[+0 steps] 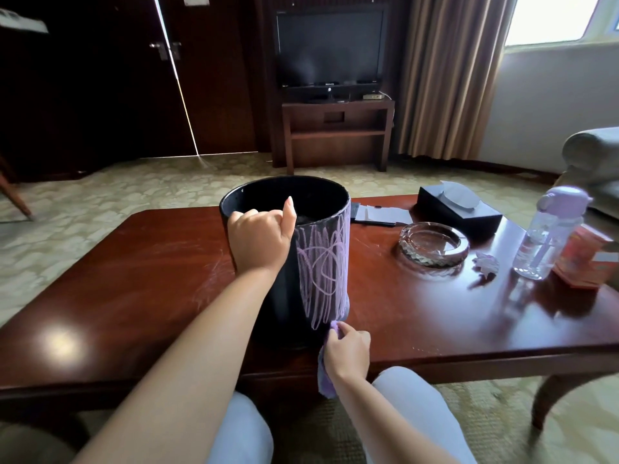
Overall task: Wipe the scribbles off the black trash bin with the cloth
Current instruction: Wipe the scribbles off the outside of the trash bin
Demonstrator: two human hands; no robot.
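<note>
- Centrally: black trash bin [284,296], upright on the desk [134,279], near its front edge; open top, dark inside.
- Scribbles [323,272]: pale purple loops and strokes covering the bin's right-facing side, from just below the rim to the base.
- Left hand [259,241]: on the bin's near rim at 12 o'clock of the forearm; fingers [244,217] curled over the rim, gripping it, thumb raised.
- Right hand [348,349]: at the bin's base, 5 o'clock from the scribbles; fingers pinch the cloth [326,373], bunched and purple, its top touching the lowest strokes, its tail hanging past the desk edge.
- Glass ashtray [433,244]: 3 o'clock of the bin, apart from it.
- Black tissue box [459,209]: 1 o'clock of the ashtray.
- Water bottle [549,236]: purple lid, clear body, far right; red box [579,259] just beside it.
- Crumpled scrap [485,262]: between ashtray and bottle.
- Television [330,50]: on a wooden stand, 12 o'clock beyond the desk.
</note>
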